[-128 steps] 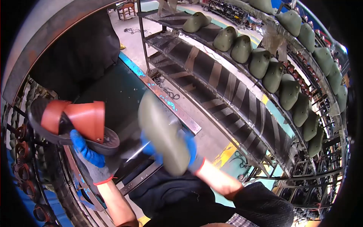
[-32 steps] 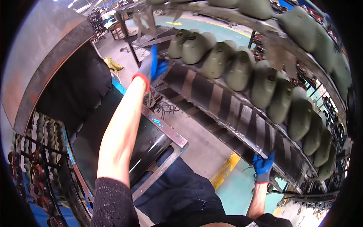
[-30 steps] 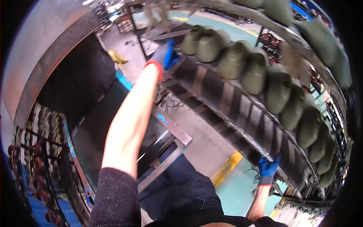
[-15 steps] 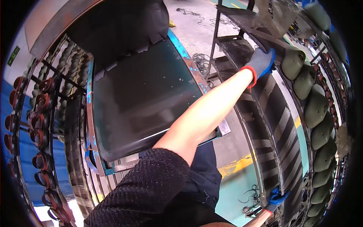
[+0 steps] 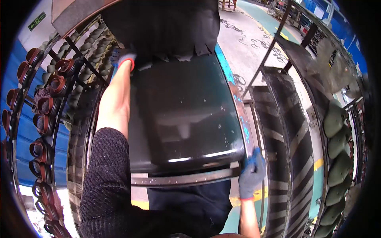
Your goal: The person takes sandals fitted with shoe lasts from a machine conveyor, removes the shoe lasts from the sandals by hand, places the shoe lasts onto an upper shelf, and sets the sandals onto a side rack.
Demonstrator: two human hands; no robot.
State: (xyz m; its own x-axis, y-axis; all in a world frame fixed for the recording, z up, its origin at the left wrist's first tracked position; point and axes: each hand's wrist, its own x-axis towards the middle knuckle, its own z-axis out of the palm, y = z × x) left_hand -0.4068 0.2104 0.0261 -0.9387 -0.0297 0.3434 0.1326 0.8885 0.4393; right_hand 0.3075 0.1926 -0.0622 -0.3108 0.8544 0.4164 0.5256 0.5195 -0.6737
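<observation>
A dark, smooth conveyor belt (image 5: 186, 115) runs before me in a worn metal frame, a black rubber flap (image 5: 162, 27) hanging over its far end. My left hand (image 5: 124, 56), in a grey and blue glove with a red cuff, reaches to the belt's far left side, by the frame and the flap's edge. Its fingers are partly hidden and blurred. At the near right corner, my right hand (image 5: 252, 174) in a matching glove is beside the right rail (image 5: 243, 119), fingers pointing up and partly spread. I see nothing held in it.
On the right stands a rack with dark striped shelves (image 5: 274, 139), then a column of green moulded shapes (image 5: 337, 158). The left rack carries several brown and black strapped pieces (image 5: 41, 123). Black cord scraps (image 5: 234, 25) lie on the floor beyond.
Both hands have left the right-hand rack. My left hand has swung across to the belt's far left side, and my right hand has come to its near right corner. The view has turned right.
</observation>
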